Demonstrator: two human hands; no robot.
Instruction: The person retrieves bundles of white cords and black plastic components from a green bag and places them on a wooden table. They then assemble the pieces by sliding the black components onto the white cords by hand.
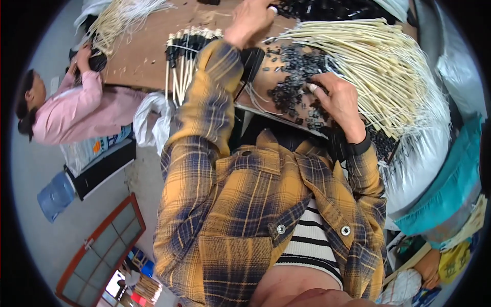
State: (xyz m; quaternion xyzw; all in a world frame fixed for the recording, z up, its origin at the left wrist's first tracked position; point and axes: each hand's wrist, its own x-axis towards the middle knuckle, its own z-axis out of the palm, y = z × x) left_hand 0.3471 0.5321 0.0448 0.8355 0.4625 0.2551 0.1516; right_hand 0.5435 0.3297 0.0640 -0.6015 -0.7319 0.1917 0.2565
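Observation:
My left hand [250, 21] reaches to the far edge of the table, its fingers curled beside a heap of black pieces [332, 9]. A white wrap shows on one of its digits, and the upper edge of the view cuts off part of the hand. My right hand [336, 97] rests over scattered small black clips [294, 71], its thumb and forefinger pinched together. Whatever either hand holds is too small or hidden to make out. Left of my left sleeve lies a tied bundle of pale rods with black fittings [188, 46].
A large pile of cream rods with white cords [383, 71] lies on the right, by white sacking [424, 158]. At the far left a person in pink [76, 112] handles things beside another rod pile [115, 25]. A dark block [251, 64] stands by my left forearm.

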